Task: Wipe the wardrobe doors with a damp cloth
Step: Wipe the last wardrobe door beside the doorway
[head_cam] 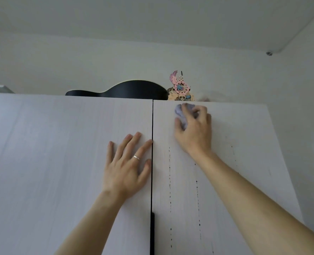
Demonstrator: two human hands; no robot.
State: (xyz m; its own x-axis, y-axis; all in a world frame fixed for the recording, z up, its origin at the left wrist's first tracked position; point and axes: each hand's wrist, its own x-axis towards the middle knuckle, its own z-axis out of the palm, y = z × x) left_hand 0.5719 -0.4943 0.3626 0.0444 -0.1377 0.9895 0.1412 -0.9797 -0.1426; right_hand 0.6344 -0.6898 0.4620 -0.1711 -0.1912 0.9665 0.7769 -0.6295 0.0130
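Overhead, cloth (pixel 179 111) near top edge, right door (pixel 240 144)

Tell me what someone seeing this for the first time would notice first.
The right hand grips a bunched bluish cloth against the top of the right wardrobe door, and dotted drip trails run down the door below it. The left hand lies flat, fingers spread, on the left door near where the doors meet. On top of the wardrobe sit a black curved object and a pink ornament.
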